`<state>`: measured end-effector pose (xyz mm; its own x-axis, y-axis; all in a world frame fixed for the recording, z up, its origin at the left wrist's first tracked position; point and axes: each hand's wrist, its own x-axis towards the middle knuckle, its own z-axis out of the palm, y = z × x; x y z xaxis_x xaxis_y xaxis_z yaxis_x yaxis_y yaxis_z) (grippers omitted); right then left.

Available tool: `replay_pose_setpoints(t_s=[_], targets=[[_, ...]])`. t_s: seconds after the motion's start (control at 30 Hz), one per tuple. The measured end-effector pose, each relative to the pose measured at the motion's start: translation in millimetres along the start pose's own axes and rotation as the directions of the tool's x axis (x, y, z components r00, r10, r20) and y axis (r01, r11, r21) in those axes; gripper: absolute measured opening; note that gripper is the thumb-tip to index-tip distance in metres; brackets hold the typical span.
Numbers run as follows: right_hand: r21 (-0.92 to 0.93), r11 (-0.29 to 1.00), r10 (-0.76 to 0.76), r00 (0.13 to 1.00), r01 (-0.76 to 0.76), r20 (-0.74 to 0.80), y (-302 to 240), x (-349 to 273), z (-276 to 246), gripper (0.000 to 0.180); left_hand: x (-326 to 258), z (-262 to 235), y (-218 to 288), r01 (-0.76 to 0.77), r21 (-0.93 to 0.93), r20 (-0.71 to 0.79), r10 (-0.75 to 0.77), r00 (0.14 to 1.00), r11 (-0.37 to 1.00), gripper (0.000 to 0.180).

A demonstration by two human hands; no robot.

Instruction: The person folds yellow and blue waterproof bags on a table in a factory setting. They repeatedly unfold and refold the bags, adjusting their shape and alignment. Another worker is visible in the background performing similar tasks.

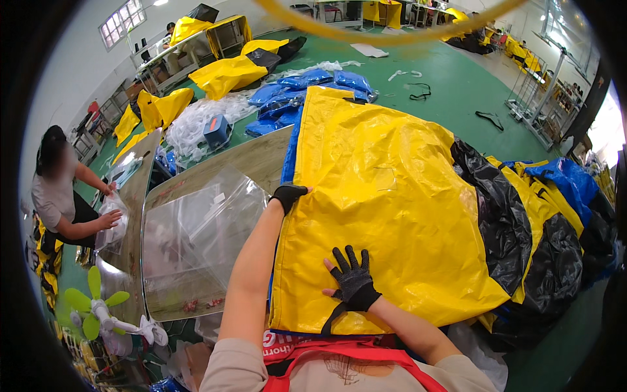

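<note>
Black half-finger gloves are covering both hands. The left hand is reaching out along the left edge of the yellow bag, its grip closing on that edge, though how tightly the fingers are pinching I cannot tell from here. The right hand is lying flat, fingers spread apart, pressing down on the near part of the same bag and gripping nothing.

That bag is lying spread out on the table, smooth for the most part, with a small clear pocket showing near its middle. It looks to me as if the flattening is well along, and the near corner and left side are the parts getting attention now.

To its right a heap of yellow-and-black bags is slumping off the table edge, seemingly yet to be handled. To its left, clear plastic covers are lying on the table, unused so far as I can judge.

Beyond, blue packs and more yellow bags are sitting on the green floor. At far left another person is working with clear plastic of their own.
</note>
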<state>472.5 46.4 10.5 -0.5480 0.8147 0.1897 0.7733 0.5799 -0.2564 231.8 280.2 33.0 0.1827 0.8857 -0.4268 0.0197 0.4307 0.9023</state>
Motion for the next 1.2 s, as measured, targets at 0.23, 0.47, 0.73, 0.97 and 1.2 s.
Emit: replay_pose_setpoints(t_s=[0.23, 0.47, 0.73, 0.97, 1.2], targets=[[0.093, 0.995, 0.062, 0.920, -0.028, -0.387, 64.3, -8.7, -89.6, 0.063, -150.5, 57.9, 90.1, -0.570, 0.801, 0.214, 0.802, 0.558, 0.183, 0.032], [0.298, 0.953, 0.147, 0.940, -0.051, -0.309, 63.8, 52.6, -183.4, 0.057, -268.4, -309.9, 72.1, 0.208, 0.865, 0.323, 0.824, 0.466, -0.457, 0.044], [-0.134, 0.980, 0.161, 0.979, -0.145, 0.123, 186.6, 117.4, -70.7, 0.069, -356.9, -465.8, -68.4, 0.413, 0.789, -0.608, 0.672, 0.423, 0.454, 0.058], [-0.461, 0.739, 0.669, 0.619, -0.491, 0.412, 231.1, 144.9, -132.5, 0.056, -304.3, -425.7, -172.9, 0.450, 0.641, -0.766, 0.561, 0.314, 0.622, 0.050], [-0.164, 0.938, 0.252, 0.924, -0.307, -0.288, 265.1, 326.2, -191.4, 0.112, -167.2, -156.0, -81.4, -0.075, 0.997, 0.031, 0.701, 0.712, 0.032, 0.075]])
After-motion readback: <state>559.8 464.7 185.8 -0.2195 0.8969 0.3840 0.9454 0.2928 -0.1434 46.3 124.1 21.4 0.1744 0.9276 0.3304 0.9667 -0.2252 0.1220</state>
